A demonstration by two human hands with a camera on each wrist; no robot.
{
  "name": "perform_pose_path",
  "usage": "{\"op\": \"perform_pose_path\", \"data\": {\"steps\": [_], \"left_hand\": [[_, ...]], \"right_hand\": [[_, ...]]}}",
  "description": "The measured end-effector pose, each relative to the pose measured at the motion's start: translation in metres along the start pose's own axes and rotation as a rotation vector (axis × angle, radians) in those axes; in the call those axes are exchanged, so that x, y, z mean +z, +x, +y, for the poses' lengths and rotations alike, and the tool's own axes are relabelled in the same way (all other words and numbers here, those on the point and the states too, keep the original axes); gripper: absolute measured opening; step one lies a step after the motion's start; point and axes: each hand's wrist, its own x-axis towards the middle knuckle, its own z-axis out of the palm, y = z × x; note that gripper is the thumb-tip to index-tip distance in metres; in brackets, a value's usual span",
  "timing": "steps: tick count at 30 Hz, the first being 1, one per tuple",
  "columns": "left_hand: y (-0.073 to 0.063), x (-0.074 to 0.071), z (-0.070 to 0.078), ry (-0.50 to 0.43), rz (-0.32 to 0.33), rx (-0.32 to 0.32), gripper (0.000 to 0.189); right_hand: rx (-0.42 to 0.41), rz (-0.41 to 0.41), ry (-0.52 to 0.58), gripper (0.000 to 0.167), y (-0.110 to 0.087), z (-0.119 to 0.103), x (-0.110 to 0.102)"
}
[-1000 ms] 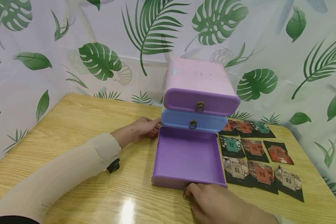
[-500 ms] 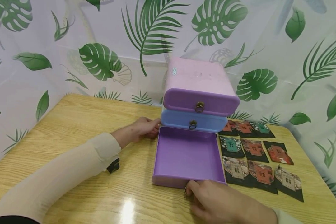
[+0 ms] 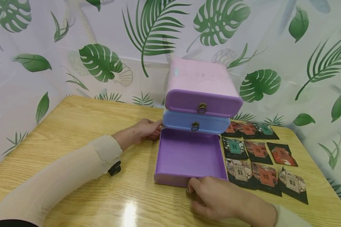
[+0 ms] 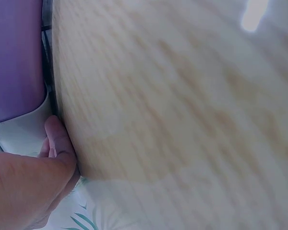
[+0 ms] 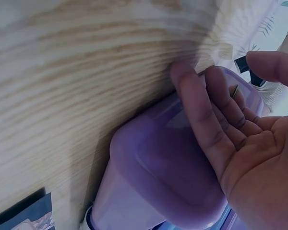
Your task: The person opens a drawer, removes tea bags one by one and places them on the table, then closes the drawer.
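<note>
A stack of small drawers has a pink top with a purple drawer (image 3: 203, 103), a blue drawer (image 3: 196, 121) below, and a bottom purple drawer (image 3: 188, 154) pulled out, with nothing inside it. At the front of the bottom drawer, my right hand (image 3: 216, 197) has curled fingers at the small metal ring handle (image 3: 188, 188); the right wrist view shows part of that ring between the fingers, with the thumb apart. My left hand (image 3: 143, 130) rests its fingers against the left side of the stack. In the left wrist view its thumb (image 4: 60, 136) lies by the pale casing (image 4: 21, 132).
Right of the drawers lie several dark square packets (image 3: 265, 175) in rows, with red, green and beige labels. Behind the wooden table (image 3: 102, 108) hangs a leaf-print cloth (image 3: 159, 19). A small black item (image 3: 114, 168) sits by the left cuff.
The bottom drawer has slid slightly inward, away from me, and my right hand has moved forward with it. My left hand stays at the side of the stack.
</note>
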Motion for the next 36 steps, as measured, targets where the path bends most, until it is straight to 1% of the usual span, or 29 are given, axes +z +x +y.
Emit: {"op": "perform_pose_path", "data": {"steps": [4, 18, 22, 24, 27, 31, 36], "left_hand": [[0.0, 0.0, 0.0, 0.009, 0.001, -0.002, 0.047], [-0.001, 0.001, 0.001, 0.028, 0.012, -0.007, 0.049], [0.0, 0.001, 0.001, 0.032, 0.013, -0.007, 0.049], [0.001, 0.001, 0.001, 0.029, 0.016, -0.006, 0.048], [0.001, 0.002, 0.001, -0.002, 0.017, -0.003, 0.041], [0.002, 0.003, 0.001, -0.037, 0.018, 0.001, 0.032], [0.002, 0.003, 0.0, -0.03, 0.021, -0.005, 0.03]], "right_hand": [[0.009, -0.008, -0.018, 0.018, 0.002, 0.002, -0.002], [0.026, -0.023, 0.012, 0.016, 0.005, 0.006, -0.005], [0.031, -0.021, 0.006, 0.017, 0.006, 0.006, -0.005], [0.023, -0.011, 0.001, 0.017, 0.006, 0.006, -0.006], [0.022, -0.005, 0.005, 0.017, 0.007, 0.007, -0.006], [0.038, -0.024, 0.023, 0.017, 0.008, 0.008, -0.008], [0.025, -0.026, 0.031, 0.017, 0.01, 0.01, -0.011]]}}
